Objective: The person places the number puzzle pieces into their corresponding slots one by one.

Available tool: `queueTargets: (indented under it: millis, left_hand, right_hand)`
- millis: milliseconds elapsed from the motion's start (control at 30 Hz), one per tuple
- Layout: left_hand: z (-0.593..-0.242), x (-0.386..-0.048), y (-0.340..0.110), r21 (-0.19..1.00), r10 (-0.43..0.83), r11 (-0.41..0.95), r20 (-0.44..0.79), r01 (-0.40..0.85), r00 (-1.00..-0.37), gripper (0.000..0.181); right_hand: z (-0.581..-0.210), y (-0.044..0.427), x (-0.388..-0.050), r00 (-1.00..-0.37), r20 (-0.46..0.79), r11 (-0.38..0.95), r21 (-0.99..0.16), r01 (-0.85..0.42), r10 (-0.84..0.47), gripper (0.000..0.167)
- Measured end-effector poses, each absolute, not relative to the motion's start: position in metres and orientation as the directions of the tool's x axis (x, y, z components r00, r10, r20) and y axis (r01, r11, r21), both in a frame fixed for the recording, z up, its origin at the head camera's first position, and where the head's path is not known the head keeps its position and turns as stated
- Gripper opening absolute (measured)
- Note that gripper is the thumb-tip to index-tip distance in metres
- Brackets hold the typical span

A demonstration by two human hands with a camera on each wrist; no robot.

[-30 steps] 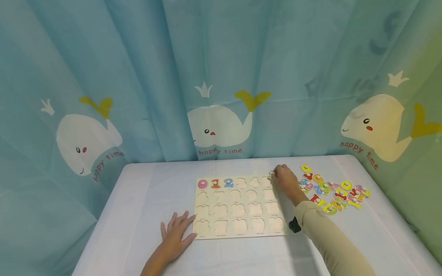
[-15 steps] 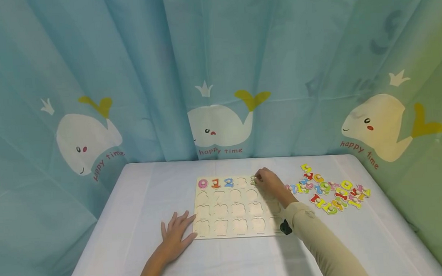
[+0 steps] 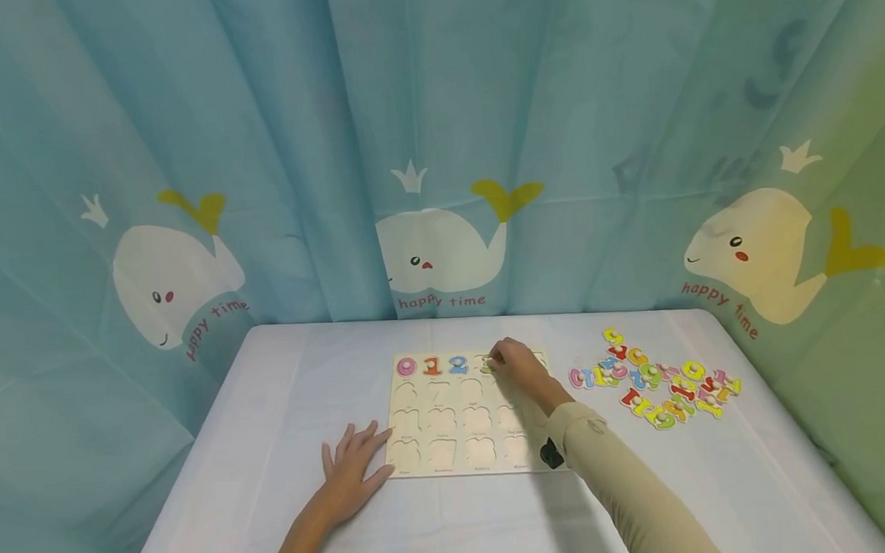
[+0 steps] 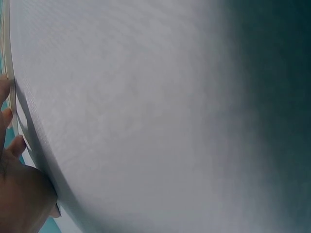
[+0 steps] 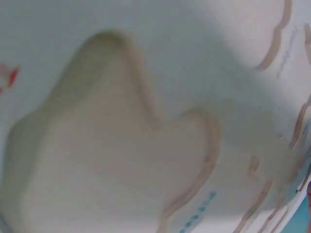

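Observation:
A wooden number board [image 3: 456, 397] lies on the table, its recesses set in rows. In its top row sit a pink 0 [image 3: 406, 367], a red 1 [image 3: 432, 366] and a blue 2 [image 3: 458, 365]. My right hand [image 3: 517, 363] pinches a green number piece [image 3: 485, 363] over the recess right of the 2. Fingers cover much of that piece. My left hand [image 3: 353, 473] rests with spread fingers at the board's left edge; part of this hand [image 4: 22, 194] shows in the left wrist view. Bare recesses [image 5: 107, 145] fill the right wrist view.
Loose colourful number pieces [image 3: 650, 375] with small knobs lie in a cluster right of the board, some overlapping. The white table [image 3: 304, 367] ends at a blue curtain [image 3: 286, 151] printed with whales.
My right hand has moved left along the board's top row, carrying the green number piece from the right end to beside the 2. My left hand has stayed in place.

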State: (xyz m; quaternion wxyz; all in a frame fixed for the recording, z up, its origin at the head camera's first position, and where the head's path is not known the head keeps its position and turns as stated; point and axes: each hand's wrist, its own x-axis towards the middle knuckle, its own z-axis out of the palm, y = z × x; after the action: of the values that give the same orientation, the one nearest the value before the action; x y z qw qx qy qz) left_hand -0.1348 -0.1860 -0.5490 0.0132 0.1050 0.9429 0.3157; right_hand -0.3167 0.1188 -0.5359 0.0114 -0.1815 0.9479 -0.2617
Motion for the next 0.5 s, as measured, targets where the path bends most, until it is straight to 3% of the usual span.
queueTargets:
  millis: [500]
  left_hand:
    - [-0.551,-0.135,-0.187,0.598,0.206,0.778,0.045,0.191,-0.978,0.051]
  right_hand:
    - [-0.536,0.106,-0.318,-0.934,0.063,0.803,-0.492,-0.336,-0.353,0.008]
